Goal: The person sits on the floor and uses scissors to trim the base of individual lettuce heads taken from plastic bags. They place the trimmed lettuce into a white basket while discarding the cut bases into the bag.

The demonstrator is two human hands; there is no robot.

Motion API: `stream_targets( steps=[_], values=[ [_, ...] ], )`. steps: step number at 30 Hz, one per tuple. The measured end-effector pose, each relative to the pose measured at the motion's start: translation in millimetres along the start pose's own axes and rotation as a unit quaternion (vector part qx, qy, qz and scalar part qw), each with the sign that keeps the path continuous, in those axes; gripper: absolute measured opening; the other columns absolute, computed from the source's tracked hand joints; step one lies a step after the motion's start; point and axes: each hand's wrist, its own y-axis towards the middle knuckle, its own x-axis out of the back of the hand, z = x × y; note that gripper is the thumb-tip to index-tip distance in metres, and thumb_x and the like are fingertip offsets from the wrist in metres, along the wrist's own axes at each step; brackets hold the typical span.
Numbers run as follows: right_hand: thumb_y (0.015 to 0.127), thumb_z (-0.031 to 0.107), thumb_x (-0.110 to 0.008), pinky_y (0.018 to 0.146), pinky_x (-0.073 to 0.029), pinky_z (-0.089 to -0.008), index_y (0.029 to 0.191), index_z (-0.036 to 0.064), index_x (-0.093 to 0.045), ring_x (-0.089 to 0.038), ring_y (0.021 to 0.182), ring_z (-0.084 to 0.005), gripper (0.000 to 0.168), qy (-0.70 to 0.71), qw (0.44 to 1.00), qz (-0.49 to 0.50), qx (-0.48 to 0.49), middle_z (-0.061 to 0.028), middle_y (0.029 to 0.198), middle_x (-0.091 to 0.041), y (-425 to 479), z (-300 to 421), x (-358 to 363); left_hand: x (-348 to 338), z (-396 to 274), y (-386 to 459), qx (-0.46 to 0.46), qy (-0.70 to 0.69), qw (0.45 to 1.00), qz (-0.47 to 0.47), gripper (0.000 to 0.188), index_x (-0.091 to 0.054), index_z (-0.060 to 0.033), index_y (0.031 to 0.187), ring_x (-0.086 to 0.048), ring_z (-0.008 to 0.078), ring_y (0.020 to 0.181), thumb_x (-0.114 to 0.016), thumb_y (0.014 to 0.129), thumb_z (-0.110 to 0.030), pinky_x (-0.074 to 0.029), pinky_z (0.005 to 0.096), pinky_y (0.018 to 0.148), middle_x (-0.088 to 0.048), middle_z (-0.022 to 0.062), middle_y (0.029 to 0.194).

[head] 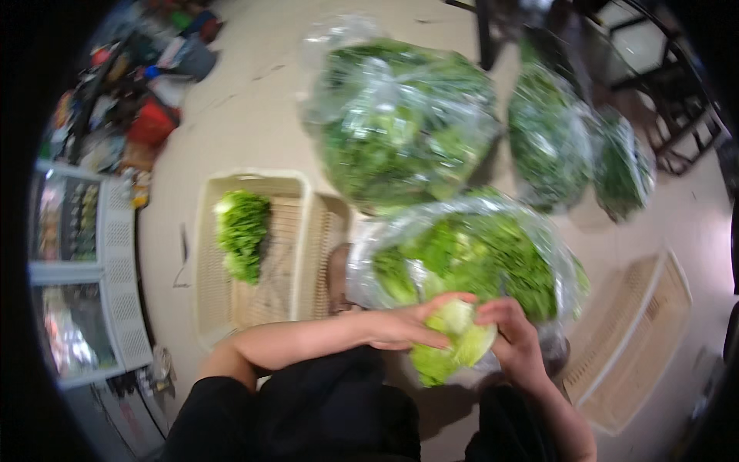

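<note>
A pale green head of leafy lettuce [456, 338] is between my hands, just over the near rim of an open clear plastic bag [369, 254]. My left hand [413, 326] grips it from the left, thumb across the leaves. On the other side, my right hand [511, 329] has its fingers on the outer leaves at the right edge. More green lettuce [473, 254] fills the open bag. To the left, a single lettuce head [242, 234] lies along the left side of a cream plastic crate [303, 248].
Beyond the open bag stands a large tied plastic bag of greens [404, 133]. Two smaller bags of greens [548, 133] sit to its right. Another cream crate [635, 341] is at the right. A glass-door fridge [81, 271] and cluttered goods [153, 118] line the left side.
</note>
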Motion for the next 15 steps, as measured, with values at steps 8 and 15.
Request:
stream_targets(
  steps=[8, 15],
  values=[
    [0.074, -0.016, -0.060, 0.076, -0.047, -0.0287, 0.116, 0.005, -0.060, -0.054, 0.091, -0.0207, 0.047, -0.188, 0.980, -0.060, -0.022, -0.0109, 0.109, -0.054, 10, 33, -46, 3, 3, -4, -0.074, 0.068, 0.994, -0.045, 0.076, -0.040, -0.0117, 0.145, -0.050, 0.0133, 0.120, -0.077, 0.079, -0.001, -0.045, 0.0281, 0.097, -0.051, 0.0038, 0.130],
    [0.090, -0.006, -0.056, 0.075, -0.040, -0.0180, 0.125, 0.001, -0.051, -0.048, 0.082, -0.0045, 0.037, -0.046, 0.982, -0.123, -0.132, -0.0015, 0.101, -0.057, -3, -11, 1, 92, -77, -152, -0.357, -0.100, 0.777, -0.509, 0.032, -0.056, -0.0097, 0.115, -0.065, 0.0282, 0.099, -0.070, 0.090, -0.023, -0.053, 0.0470, 0.090, -0.065, 0.0087, 0.109]
  ],
)
